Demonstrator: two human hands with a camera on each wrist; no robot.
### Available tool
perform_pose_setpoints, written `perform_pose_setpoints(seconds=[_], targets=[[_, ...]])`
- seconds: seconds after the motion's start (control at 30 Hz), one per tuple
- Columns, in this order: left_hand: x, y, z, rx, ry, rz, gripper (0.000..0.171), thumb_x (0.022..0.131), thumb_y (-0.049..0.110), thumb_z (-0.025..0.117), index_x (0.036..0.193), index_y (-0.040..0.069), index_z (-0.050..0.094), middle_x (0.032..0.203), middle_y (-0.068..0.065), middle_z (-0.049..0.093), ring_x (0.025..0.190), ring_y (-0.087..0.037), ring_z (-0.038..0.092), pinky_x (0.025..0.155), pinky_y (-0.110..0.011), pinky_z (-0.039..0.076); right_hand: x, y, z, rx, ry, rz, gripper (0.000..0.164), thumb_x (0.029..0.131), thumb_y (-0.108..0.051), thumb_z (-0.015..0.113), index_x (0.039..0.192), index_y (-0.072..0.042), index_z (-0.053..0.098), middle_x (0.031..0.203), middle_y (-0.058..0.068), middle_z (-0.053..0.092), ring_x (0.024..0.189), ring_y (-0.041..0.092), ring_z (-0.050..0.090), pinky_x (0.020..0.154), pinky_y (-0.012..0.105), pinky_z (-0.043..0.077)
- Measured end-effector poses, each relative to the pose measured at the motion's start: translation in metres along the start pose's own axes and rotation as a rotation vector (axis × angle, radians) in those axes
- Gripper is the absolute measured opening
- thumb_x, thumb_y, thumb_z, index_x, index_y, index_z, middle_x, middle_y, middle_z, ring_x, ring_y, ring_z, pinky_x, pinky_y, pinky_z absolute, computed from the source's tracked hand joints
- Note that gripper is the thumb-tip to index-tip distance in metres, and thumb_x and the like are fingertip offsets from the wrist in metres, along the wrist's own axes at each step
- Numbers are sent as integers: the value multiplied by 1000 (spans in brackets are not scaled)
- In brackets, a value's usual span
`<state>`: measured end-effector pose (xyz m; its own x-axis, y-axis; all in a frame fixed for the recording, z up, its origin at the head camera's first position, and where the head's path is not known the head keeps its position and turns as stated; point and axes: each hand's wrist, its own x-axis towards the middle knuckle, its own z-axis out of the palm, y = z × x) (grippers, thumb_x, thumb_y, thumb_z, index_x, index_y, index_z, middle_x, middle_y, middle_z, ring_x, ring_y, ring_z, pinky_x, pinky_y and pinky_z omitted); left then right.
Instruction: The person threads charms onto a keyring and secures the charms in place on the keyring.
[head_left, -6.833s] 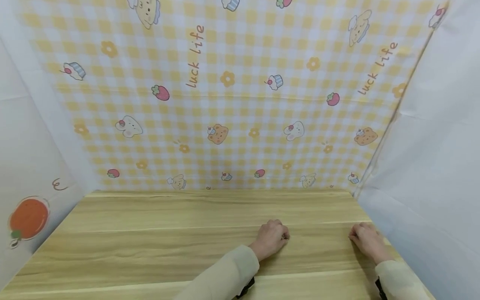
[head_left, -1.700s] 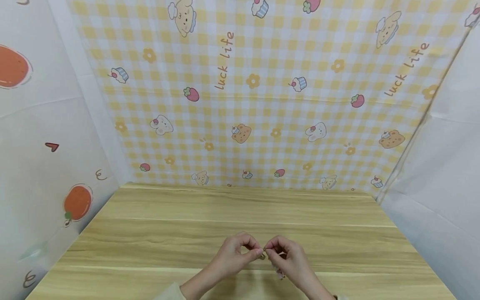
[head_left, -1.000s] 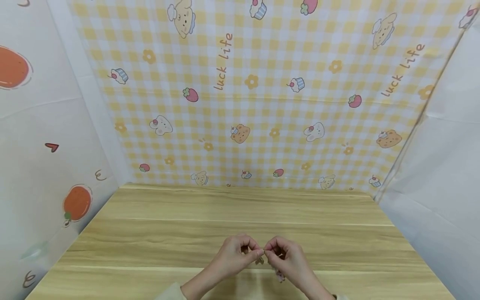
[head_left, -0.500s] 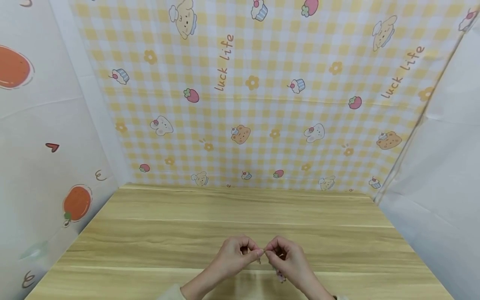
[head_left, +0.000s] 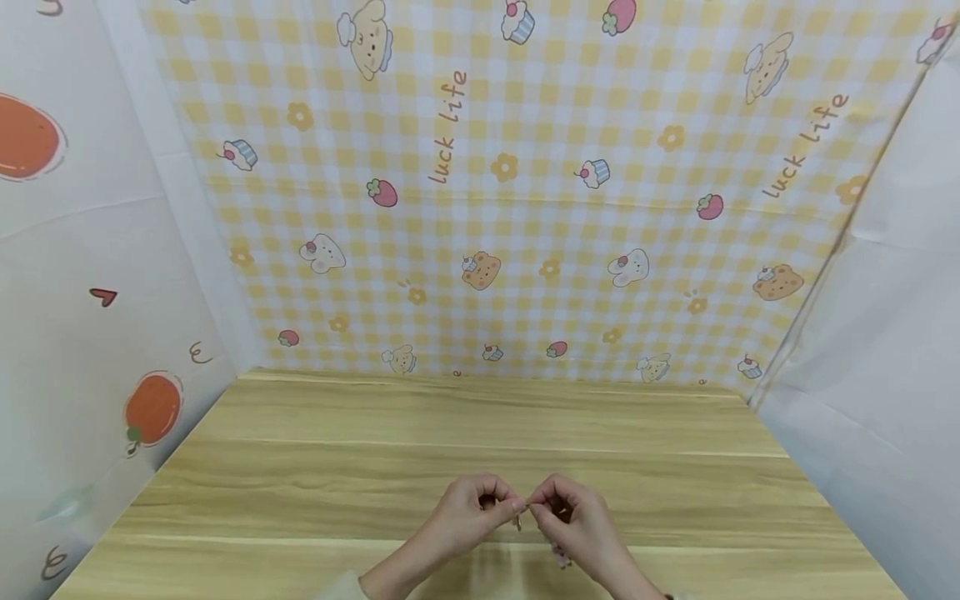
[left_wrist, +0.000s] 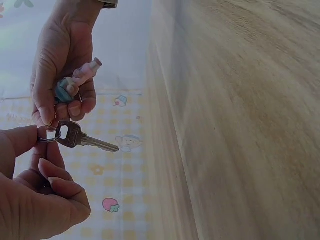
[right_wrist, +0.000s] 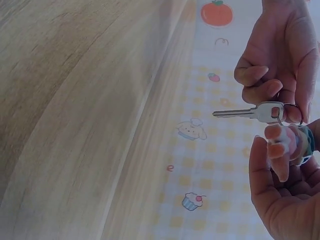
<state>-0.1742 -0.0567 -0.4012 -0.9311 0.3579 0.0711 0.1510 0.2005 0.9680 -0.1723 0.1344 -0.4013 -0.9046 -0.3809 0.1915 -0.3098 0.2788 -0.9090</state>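
Observation:
In the head view my left hand and right hand meet low over the table, fingertips nearly touching. Between its thumb and index finger the left hand pinches a metal key ring. A silver key hangs from that ring, its blade sticking out. The right hand holds a small figurine keychain, pink and teal, which dangles under its curled fingers in the left wrist view. Its fingertips pinch a tiny gold-coloured fitting right beside the key ring. Whether the two are linked is hidden by the fingertips.
A wood-grain table lies under both hands. Behind it hangs a yellow checked cloth with cartoon prints. White sheets enclose the left side and the right side.
Earlier my hands were apart on the table; they have since come together in front of me, and the head view has swung left. Lately the hands hold nearly still while the hanging key turns.

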Motion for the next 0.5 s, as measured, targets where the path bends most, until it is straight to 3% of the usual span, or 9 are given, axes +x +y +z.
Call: perform_pose_setpoints(seconds=[0.3, 0.5], targets=[[0, 2, 1, 39, -10, 4, 19, 88, 21, 65, 86, 3, 68, 60, 6, 46, 48, -2, 33, 44, -16, 27, 0, 2, 0, -27, 11, -47, 7, 87, 0, 61, 87, -6, 62, 70, 2, 57, 47, -1, 45, 37, 20, 41], [0, 3, 3, 21, 5, 0, 18, 88, 19, 65, 85, 1, 67, 63, 5, 47, 50, -2, 35, 45, -16, 28, 0, 2, 0, -36, 16, -58, 6, 88, -1, 61, 87, -7, 62, 70, 2, 57, 48, -1, 45, 38, 20, 42]])
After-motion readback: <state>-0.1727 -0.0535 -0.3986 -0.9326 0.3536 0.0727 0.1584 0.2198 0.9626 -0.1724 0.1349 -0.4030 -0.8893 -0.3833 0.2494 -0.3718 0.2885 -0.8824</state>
